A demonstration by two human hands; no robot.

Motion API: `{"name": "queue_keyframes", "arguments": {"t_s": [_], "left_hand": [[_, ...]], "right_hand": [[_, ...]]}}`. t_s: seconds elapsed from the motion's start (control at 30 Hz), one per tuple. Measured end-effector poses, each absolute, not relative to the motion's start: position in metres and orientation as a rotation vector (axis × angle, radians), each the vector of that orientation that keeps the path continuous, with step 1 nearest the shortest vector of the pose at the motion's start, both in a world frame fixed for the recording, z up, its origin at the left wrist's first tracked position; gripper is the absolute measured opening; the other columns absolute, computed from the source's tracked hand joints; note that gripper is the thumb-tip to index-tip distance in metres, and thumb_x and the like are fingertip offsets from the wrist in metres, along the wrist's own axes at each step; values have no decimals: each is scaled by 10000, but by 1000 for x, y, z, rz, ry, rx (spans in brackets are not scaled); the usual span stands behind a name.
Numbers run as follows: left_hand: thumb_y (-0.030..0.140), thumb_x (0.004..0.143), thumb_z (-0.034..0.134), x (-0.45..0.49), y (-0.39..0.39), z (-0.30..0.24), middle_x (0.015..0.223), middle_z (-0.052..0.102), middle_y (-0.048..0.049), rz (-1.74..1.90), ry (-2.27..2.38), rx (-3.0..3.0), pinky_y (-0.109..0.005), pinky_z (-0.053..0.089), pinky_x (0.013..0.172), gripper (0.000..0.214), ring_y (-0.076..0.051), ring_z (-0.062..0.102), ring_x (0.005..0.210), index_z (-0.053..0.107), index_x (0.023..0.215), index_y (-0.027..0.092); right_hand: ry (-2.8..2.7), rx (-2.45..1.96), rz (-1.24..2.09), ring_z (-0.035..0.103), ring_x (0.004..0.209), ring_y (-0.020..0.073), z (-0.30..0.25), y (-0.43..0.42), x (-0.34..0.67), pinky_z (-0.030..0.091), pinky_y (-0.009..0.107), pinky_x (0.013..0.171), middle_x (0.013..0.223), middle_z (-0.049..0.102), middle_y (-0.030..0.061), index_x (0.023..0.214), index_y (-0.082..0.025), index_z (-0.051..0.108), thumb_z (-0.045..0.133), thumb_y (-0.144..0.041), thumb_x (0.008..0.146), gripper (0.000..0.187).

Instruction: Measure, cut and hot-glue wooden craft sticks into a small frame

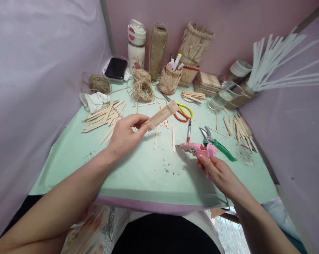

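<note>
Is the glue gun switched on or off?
On, it appears. A small red light glows on the body of the pink glue gun, held in the right hand.

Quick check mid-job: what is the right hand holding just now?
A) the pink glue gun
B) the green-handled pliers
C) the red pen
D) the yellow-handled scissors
A: the right hand grips the pink glue gun by its handle, nozzle pointing left, while the scissors, pliers and pen lie on the table.
</note>
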State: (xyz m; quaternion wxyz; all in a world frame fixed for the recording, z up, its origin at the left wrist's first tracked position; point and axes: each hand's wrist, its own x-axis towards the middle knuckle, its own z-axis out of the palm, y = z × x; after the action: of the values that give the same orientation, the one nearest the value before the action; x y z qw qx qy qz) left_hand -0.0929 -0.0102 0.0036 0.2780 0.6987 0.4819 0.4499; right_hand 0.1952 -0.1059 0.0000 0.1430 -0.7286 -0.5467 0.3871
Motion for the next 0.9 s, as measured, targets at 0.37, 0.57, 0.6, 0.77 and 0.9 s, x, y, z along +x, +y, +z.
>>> {"name": "queue_keyframes", "arguments": {"t_s": [0.37, 0.57, 0.6, 0.77, 0.9], "left_hand": [[243, 827, 627, -93, -10, 5, 792, 749, -10, 1189, 1313, 1858, -253, 514, 685, 121, -133, 637, 698, 728, 859, 186], [252, 818, 630, -93, -10, 4, 810, 754, -13, 1235, 1302, 1851, -243, 521, 687, 128, -135, 651, 716, 736, 851, 190], [248, 817, 631, -93, -10, 3, 811, 754, -13, 1242, 1300, 1851, -240, 521, 687, 127, -134, 653, 718, 738, 853, 189], [247, 818, 645, -94, -9, 2, 813, 754, -13, 1256, 1295, 1854, -238, 516, 678, 116, -134, 652, 714, 739, 849, 188], [237, 832, 638, -95, -10, 2, 793, 750, -9, 1257, 1274, 1871, -239, 508, 676, 113, -132, 645, 701, 736, 859, 187]], "right_hand": [[-1592, -2037, 1067, 468, 606, 166, 14, -110, 189, 376, 283, 526, 679, 529, 34, 749, -190, 596, 361, -785, 853, 648], [-1605, -1930, 1112, 498, 603, 165, 13, -105, 175, 403, 293, 551, 686, 556, 32, 761, -190, 606, 370, -753, 878, 622], [-1623, -1907, 1114, 497, 602, 163, 12, -104, 172, 399, 291, 551, 681, 551, 27, 761, -192, 605, 370, -744, 885, 613], [-1719, -1818, 1155, 517, 637, 167, 2, -98, 158, 406, 291, 585, 705, 574, 24, 753, -202, 588, 371, -705, 915, 571], [-1744, -1804, 1164, 518, 641, 167, -2, -93, 152, 414, 299, 612, 706, 583, 21, 765, -202, 590, 368, -698, 922, 566]]}}
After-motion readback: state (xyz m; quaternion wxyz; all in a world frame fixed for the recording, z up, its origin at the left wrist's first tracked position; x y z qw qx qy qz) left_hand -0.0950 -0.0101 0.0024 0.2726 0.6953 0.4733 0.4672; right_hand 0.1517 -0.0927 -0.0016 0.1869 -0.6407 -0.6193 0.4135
